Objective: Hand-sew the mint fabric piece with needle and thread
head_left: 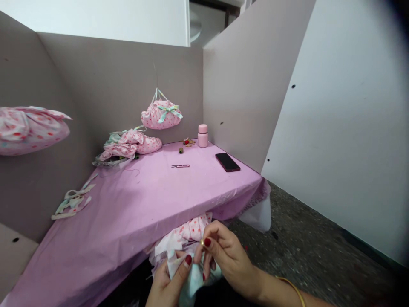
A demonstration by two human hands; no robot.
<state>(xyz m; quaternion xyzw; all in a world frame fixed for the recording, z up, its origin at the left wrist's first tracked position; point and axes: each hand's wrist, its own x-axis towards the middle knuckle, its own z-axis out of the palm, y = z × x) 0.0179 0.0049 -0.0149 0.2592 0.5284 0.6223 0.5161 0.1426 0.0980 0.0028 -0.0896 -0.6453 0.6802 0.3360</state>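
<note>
Below the table's front edge, both hands work on a bunched pink and white printed cloth (pixel 188 234) with a pale blue-green part. My left hand (pixel 168 281) grips the cloth from underneath, thumb pressed on top. My right hand (pixel 223 251) is closed in a pinch at the cloth's upper fold; what its fingertips hold is too small to make out.
The table has a pink cover (pixel 143 200). On it lie small snips (pixel 180 166), a dark phone (pixel 227 162), a pink bottle (pixel 202 135), thread spools (pixel 185 145), finished cloth pouches (pixel 129 147) and fabric strips (pixel 73 200). One pouch (pixel 161 113) hangs at the back wall. Grey partition panels enclose the table.
</note>
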